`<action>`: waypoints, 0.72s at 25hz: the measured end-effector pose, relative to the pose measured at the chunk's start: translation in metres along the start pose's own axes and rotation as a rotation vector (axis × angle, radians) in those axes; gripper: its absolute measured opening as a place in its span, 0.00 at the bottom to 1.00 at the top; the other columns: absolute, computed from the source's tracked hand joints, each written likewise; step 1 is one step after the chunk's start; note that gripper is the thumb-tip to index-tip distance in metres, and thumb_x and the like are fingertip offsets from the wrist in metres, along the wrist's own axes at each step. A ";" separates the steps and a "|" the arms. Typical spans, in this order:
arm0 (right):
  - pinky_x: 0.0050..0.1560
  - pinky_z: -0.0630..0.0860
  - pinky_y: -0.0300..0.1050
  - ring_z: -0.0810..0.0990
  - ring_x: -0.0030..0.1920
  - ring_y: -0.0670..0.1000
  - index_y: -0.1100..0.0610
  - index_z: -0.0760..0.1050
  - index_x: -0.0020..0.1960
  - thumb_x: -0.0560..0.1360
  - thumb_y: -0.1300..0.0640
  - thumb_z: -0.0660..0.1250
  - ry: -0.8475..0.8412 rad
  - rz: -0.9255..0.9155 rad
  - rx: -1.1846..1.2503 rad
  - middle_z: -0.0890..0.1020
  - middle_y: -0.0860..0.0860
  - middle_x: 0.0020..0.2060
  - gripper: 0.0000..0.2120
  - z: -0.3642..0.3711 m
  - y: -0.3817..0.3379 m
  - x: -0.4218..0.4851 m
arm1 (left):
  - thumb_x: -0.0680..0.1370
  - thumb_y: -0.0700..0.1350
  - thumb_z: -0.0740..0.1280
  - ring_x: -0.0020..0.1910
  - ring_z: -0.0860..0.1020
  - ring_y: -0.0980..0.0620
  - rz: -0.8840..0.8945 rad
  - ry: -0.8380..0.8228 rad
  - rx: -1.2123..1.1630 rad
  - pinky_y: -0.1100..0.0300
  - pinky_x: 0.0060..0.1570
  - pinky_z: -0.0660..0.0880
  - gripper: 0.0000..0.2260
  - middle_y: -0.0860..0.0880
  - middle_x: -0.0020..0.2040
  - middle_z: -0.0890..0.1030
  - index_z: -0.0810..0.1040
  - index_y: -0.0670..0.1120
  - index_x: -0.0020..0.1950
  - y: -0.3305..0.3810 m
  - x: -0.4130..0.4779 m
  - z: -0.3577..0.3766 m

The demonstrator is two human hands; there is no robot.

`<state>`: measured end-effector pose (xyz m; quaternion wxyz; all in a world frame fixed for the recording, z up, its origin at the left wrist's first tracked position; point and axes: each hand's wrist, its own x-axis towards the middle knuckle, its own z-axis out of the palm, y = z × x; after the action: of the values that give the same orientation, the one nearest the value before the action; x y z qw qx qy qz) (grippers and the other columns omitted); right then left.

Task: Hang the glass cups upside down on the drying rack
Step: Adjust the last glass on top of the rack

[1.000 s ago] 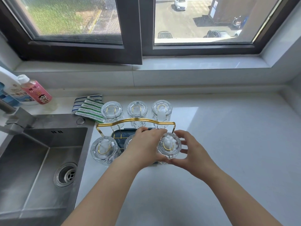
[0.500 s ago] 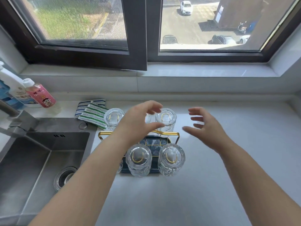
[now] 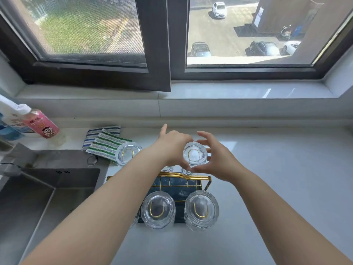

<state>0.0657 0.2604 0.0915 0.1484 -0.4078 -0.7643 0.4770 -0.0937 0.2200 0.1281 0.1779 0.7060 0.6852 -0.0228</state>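
Note:
A gold wire drying rack (image 3: pixel 207 178) with a dark blue tray stands on the white counter. Clear glass cups hang upside down on its loops. The back-right cup (image 3: pixel 195 155) sits between my two hands. My left hand (image 3: pixel 172 146) curls around its left side and my right hand (image 3: pixel 216 159) around its right side, thumbs meeting below it. The back-left cup (image 3: pixel 128 153), front-middle cup (image 3: pixel 158 209) and front-right cup (image 3: pixel 201 209) stand untouched. My left forearm hides the back-middle cup and most of the front-left cup.
A steel sink (image 3: pixel 47 197) with a faucet (image 3: pixel 17 159) lies to the left. A pink bottle (image 3: pixel 43 125) and striped cloths (image 3: pixel 105 140) sit behind it. The window sill (image 3: pixel 229 92) runs along the back. White counter (image 3: pixel 286 188) stretches to the right.
Both hands let go of the front-right cup, lifted and reached back over the rack. They have now closed in around the back-right cup. The camera view has tilted up slightly.

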 end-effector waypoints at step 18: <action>0.63 0.65 0.43 0.67 0.66 0.48 0.48 0.55 0.71 0.58 0.55 0.80 -0.057 0.025 -0.130 0.67 0.48 0.69 0.49 -0.007 -0.012 -0.003 | 0.64 0.57 0.75 0.72 0.61 0.49 0.031 0.030 -0.148 0.48 0.71 0.47 0.43 0.51 0.72 0.66 0.57 0.51 0.73 -0.014 -0.011 0.006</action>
<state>0.0662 0.2596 0.1059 0.0939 -0.4125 -0.7922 0.4397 -0.1070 0.2075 0.1220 0.2195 0.7016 0.6767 0.0412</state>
